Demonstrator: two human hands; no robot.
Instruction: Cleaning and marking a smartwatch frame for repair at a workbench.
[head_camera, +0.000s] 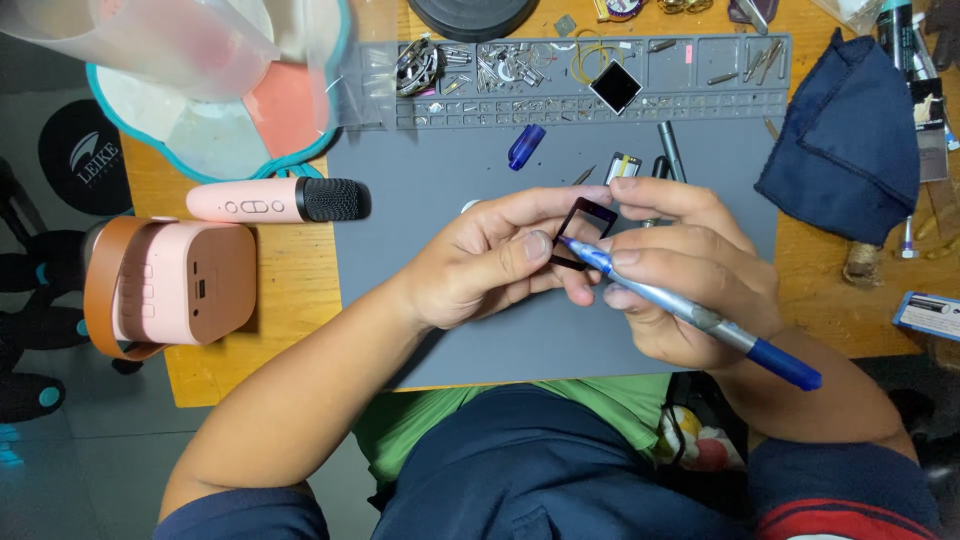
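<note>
- My left hand (480, 262): forearm coming in from the lower left, palm turned inward, thumb and fingers pinched on a small black square frame (581, 233), held above the middle of the grey work mat (430, 180).
- My right hand (680, 270): curled shut around a blue pen-shaped tool (690, 313), tip set against the frame's lower edge; index finger reaches over the frame's top right corner.
- Blue cap (526, 146): lying loose near the mat's far edge, below the parts tray.
- Pink microphone (278, 200): by the mat's left edge.
- Navy cloth (850, 140): on the table beyond the mat's right edge.
- Hard to make out: the tool's tip type; small parts in the tray; items behind my right fingers.
</note>
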